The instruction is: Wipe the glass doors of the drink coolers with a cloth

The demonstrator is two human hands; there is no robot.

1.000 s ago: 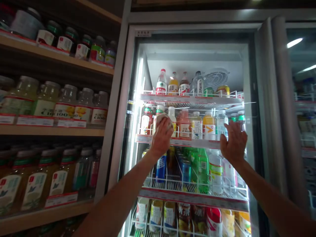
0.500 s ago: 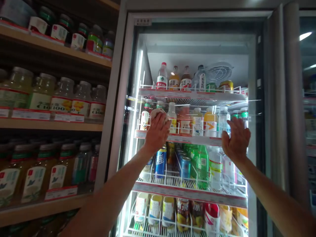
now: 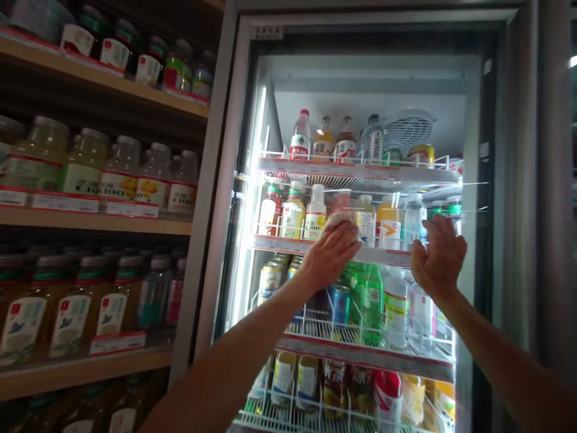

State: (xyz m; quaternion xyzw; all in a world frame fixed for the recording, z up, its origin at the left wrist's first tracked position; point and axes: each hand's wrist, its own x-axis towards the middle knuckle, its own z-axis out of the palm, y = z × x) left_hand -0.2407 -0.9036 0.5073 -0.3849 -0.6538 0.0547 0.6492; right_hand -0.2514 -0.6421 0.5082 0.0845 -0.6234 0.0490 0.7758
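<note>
Left hand (image 3: 331, 255): laid nearly flat, fingers close together and slightly bent; the cloth is held beneath them.
Cloth (image 3: 339, 219): pale and bunched, pressed at the glass (image 3: 360, 78) in front of the second shelf (image 3: 274, 243); its upper edge is shown just past the fingertips, and a bottle behind is partly covered by it.
Right hand (image 3: 439, 255): held open, fingers apart and a little curled, thumb set off to the side, nothing gripped; it is raised before the right end of the second shelf. Whether the glass is touched cannot be told.
Between hands: a clear stretch of glass is left, with an orange bottle (image 3: 389, 224) seen through it.
Left edge: bounded by the metal frame (image 3: 229, 150); a wide span of glass is open between it and the left hand.
Right edge: bounded by the dark door edge (image 3: 487, 198); a narrower strip is left beside the right hand.
Above: a tall span of glass is open to the top edge.
Below: the lower glass is crossed by the left forearm.
Beside frame: wooden shelves (image 3: 90, 219) are lined with bottles.
</note>
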